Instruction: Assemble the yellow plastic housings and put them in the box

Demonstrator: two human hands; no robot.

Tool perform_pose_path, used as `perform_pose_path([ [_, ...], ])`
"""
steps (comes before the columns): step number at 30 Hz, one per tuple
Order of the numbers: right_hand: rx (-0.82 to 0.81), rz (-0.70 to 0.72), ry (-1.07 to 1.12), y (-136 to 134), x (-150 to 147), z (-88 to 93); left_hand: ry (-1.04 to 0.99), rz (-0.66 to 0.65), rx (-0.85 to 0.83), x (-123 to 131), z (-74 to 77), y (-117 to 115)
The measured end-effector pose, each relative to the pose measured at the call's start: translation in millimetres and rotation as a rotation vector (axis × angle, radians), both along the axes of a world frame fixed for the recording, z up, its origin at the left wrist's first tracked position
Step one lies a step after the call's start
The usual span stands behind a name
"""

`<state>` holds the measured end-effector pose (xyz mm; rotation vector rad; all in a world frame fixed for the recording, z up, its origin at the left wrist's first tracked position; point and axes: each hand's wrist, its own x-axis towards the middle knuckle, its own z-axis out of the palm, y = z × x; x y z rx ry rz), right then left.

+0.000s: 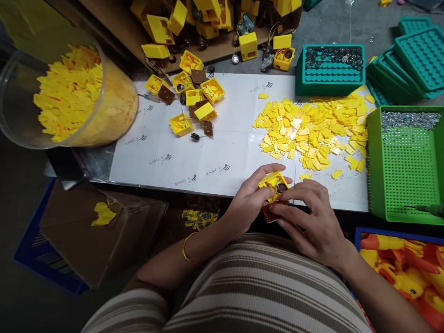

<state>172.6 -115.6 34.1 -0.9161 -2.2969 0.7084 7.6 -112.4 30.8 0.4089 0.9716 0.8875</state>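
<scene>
My left hand (244,203) is closed around a small yellow plastic box (269,180), its open side facing up. Inside it, thin wires and a dark round part (281,188) show. A reddish-brown circuit board (269,214) hangs at the box's near edge, with the fingers of my right hand (314,219) closed on it. My right fingertips hide part of the board and of the box's right side. Both hands are just over the near edge of the white-covered table (215,157).
Small yellow plates (312,129) lie heaped beyond my hands. Open yellow boxes (181,125) with wired boards sit further left, near a clear tub (120,108) of yellow pieces. A green basket (376,166) with screws and a teal tray (329,85) of metal parts stand right.
</scene>
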Motion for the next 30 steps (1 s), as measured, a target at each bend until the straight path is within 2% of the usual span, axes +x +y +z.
perform_pose_path([
  [3,0.027,0.004,-0.011,2,2,-1.2,0.026,-0.019,0.006,-2,-1.6,0],
  [8,0.036,-0.161,0.046,4,4,-1.6,0.090,-0.102,0.039,-4,-1.8,0],
  [16,-0.077,-0.212,0.114,3,-2,1.4,0.055,-0.171,0.094,-8,-5.2,-3],
  [23,-0.228,-0.196,0.113,7,-2,7.5,0.035,-0.187,0.048,-8,-6.3,-3],
  [30,-0.279,-0.170,0.096,10,-2,9.2,-0.013,-0.213,0.033,-9,-10.7,-2],
])
